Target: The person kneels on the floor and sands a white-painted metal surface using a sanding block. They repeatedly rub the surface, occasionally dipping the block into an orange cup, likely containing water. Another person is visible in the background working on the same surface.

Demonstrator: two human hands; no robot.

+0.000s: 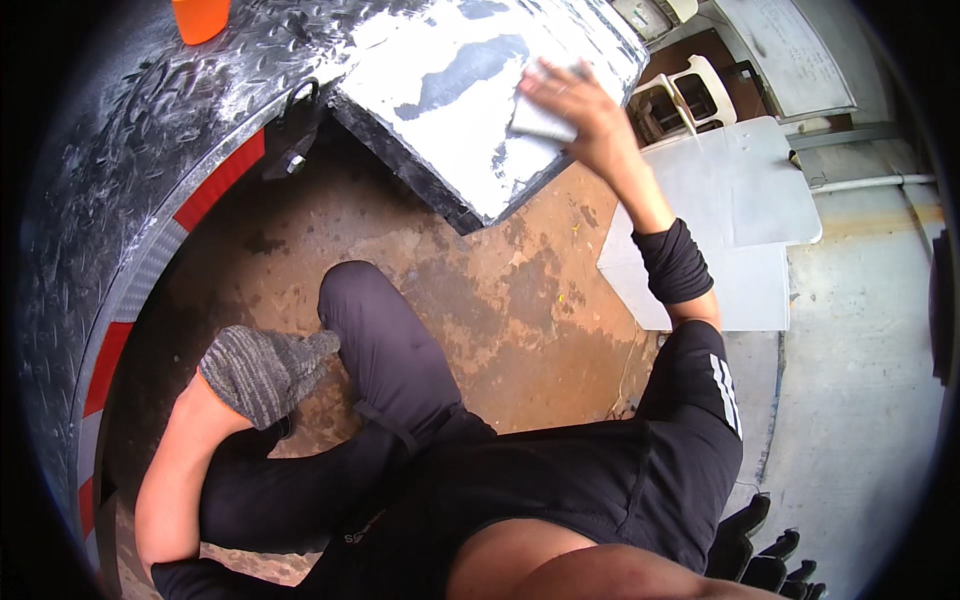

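My right hand [585, 110], bare and slightly blurred, presses a pale flat piece that looks like folded sandpaper [541, 122] onto a raised panel [440, 140]. White coating or dust covers much of that panel, with dark grey patches [470, 72] showing through and dark side edges. My left hand [262, 372] wears a grey knitted glove with an orange cuff edge. It is beside my bent knee, and its tip reaches the trouser leg. How its fingers lie is hidden, and no object shows in it.
On the left curves a dark textured metal surface [130, 130] with a red and silver striped edge [221, 190]. An orange container [202, 18] stands on it. Below is a stained brown floor [520, 300]. To the right are a white folded board [720, 200] and a cream plastic chair [700, 95].
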